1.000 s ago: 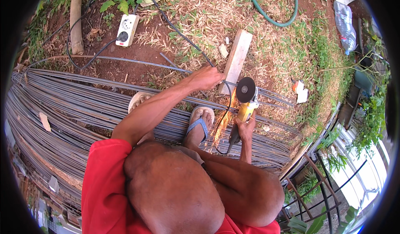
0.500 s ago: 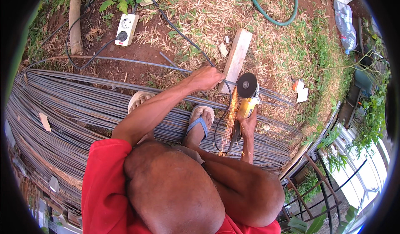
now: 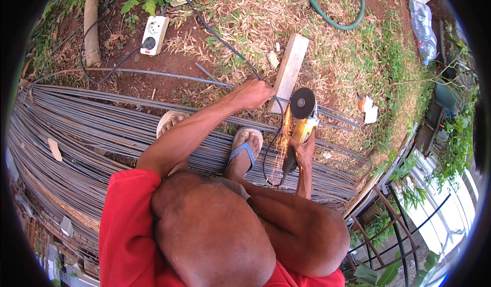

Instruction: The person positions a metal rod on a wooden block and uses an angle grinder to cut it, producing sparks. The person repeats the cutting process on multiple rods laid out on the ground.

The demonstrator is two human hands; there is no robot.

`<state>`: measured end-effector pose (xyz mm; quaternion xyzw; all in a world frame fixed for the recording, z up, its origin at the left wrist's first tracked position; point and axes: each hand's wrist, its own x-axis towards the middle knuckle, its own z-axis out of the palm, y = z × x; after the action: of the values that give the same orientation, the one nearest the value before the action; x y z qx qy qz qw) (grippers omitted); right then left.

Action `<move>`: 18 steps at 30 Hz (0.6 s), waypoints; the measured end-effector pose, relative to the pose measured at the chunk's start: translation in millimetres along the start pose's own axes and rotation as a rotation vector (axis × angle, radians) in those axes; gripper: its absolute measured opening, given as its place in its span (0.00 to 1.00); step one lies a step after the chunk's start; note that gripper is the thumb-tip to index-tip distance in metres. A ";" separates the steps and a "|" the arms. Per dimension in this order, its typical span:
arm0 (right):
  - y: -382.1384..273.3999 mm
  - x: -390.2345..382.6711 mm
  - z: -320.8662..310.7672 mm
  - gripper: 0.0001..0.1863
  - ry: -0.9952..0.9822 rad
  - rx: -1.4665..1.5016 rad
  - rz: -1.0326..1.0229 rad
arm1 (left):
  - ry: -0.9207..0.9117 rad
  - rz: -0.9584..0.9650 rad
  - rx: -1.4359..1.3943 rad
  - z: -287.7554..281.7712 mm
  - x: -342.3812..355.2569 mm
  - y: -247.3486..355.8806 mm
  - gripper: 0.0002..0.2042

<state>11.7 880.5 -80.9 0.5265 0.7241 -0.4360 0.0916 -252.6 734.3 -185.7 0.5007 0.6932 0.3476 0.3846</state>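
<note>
My left hand point(image 3: 254, 93) grips a thin steel rod point(image 3: 327, 114) where it crosses a pale wooden block point(image 3: 290, 69) on the ground. In my right hand point(image 3: 304, 151) is a yellow angle grinder point(image 3: 303, 126), its dark disc point(image 3: 303, 103) set on the rod just right of the left hand. Orange sparks point(image 3: 281, 145) spray back toward my foot in a blue sandal point(image 3: 243, 149). The grinder's black cord point(image 3: 266, 161) loops beside that foot. Both feet stand on a wide bundle of long steel rods point(image 3: 87, 133).
A white power strip point(image 3: 153, 34) with black cables lies on bare soil at the back left. Beyond the block, a green hose point(image 3: 332, 18) curves over dry grass. A metal frame point(image 3: 388, 220) and plants stand at the right. White scraps point(image 3: 368, 110) lie nearby.
The grinder's disc has shifted slightly up along the rod. Sparks keep flying toward my foot. My left hand stays on the rod.
</note>
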 end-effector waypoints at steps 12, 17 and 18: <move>-4.7 -3.0 0.7 0.38 0.004 0.051 -0.004 | 0.006 -0.005 -0.016 -0.4 -0.6 0.0 0.06; -6.7 -3.1 -0.6 0.38 -0.010 0.027 0.021 | 0.008 -0.005 -0.007 -1.6 -1.0 1.5 0.07; -6.9 -3.3 -0.8 0.38 -0.013 0.026 0.030 | 0.006 -0.005 -0.013 -1.7 -0.8 1.0 0.07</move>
<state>7.6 878.4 -74.8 0.5356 0.7097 -0.4474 0.0962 -253.5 733.6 -183.9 0.4955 0.6933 0.3526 0.3867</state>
